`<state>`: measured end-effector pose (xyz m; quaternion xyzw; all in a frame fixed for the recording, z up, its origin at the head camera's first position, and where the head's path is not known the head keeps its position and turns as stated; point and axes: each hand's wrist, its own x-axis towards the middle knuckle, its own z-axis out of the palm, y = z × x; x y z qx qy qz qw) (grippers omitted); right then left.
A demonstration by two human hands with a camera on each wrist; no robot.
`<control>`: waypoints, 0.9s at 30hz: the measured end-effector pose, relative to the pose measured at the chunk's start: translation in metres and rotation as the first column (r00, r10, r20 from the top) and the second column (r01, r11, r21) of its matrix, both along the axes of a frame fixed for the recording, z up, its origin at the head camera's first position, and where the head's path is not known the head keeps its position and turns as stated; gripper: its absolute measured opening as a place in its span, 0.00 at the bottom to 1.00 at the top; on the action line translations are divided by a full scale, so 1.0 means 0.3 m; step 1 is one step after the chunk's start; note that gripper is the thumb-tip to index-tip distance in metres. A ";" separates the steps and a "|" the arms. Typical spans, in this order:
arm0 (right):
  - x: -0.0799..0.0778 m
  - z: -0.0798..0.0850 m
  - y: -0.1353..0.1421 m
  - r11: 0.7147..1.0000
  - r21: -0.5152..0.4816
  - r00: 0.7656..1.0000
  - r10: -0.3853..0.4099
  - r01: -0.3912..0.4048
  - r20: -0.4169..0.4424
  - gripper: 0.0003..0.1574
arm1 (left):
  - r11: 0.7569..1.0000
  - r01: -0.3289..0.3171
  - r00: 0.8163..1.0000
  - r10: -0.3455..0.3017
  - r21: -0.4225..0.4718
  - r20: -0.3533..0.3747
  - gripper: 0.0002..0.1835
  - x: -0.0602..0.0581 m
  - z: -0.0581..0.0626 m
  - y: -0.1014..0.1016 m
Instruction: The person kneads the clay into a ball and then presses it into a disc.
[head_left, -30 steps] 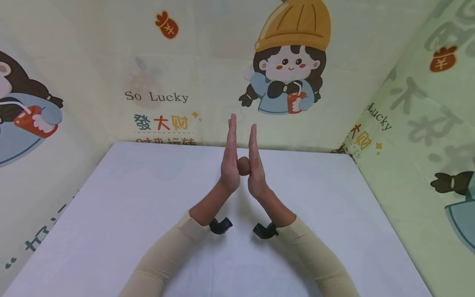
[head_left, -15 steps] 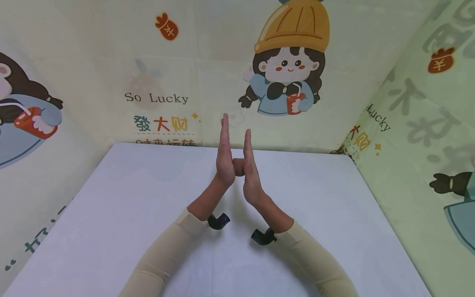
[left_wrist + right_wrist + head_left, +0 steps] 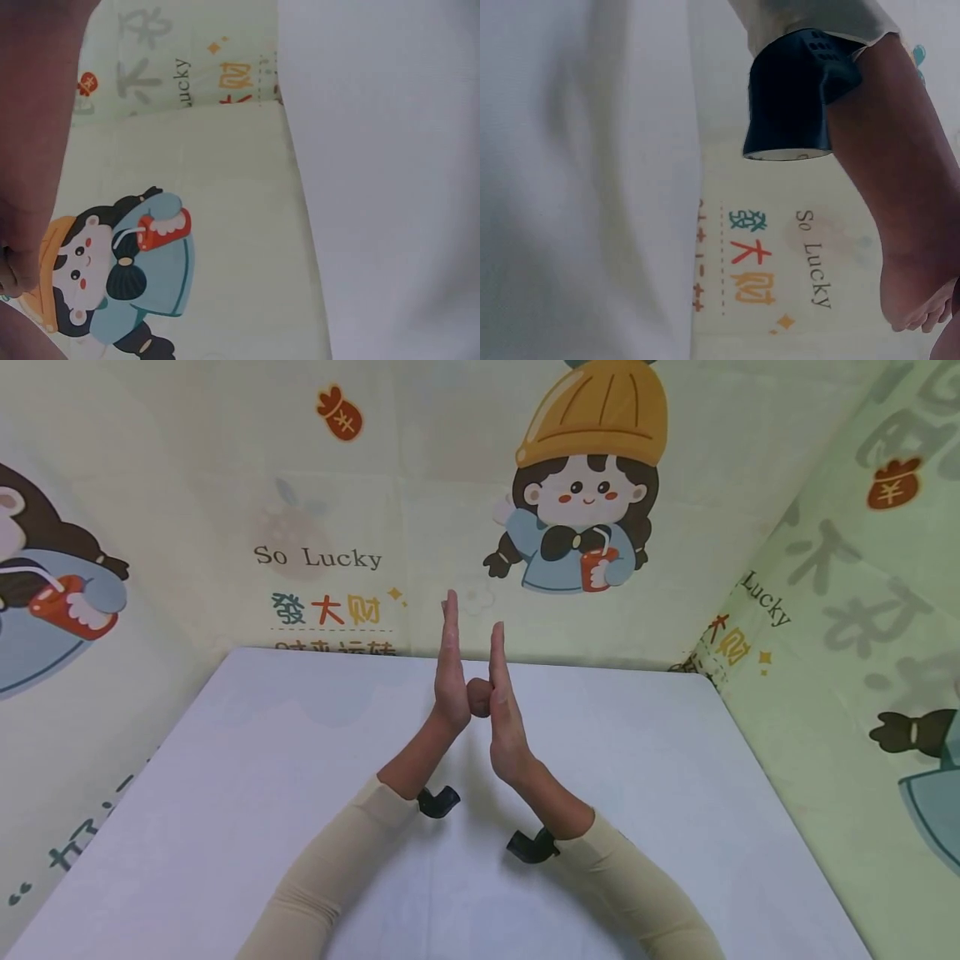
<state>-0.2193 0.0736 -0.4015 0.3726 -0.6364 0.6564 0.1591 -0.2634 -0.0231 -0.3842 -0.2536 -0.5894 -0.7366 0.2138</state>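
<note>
Both hands stand upright above the white table, palms facing each other. My left hand (image 3: 452,685) points straight fingers upward. Facing it is my right hand (image 3: 507,718), also with straight fingers pointing up, set slightly lower. A rounded, skin-toned lump (image 3: 479,697) bridges the gap between the palms; it looks like bent fingers meeting, though its parts are hard to separate. In the right wrist view, several bent fingers of the left hand (image 3: 919,304) show at the lower right. The left wrist view catches part of the right hand (image 3: 19,266) with bent fingers at its edge. No separate object is recognizable.
Beneath the hands spreads a white table (image 3: 262,760). Printed cloth walls (image 3: 442,485) enclose its back and sides. A black wrist-worn camera mount (image 3: 438,802) hangs under the left cuff, another black mount (image 3: 532,846) under the right.
Together the hands have shifted slightly left. My right hand has sunk a little relative to the left one, and the lump between them looks more divided.
</note>
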 end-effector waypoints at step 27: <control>0.009 0.045 0.033 0.995 0.026 0.996 -0.092 0.092 -0.014 0.54 | 0.962 0.237 0.971 -0.234 -0.132 0.041 0.35 0.028 -0.060 0.040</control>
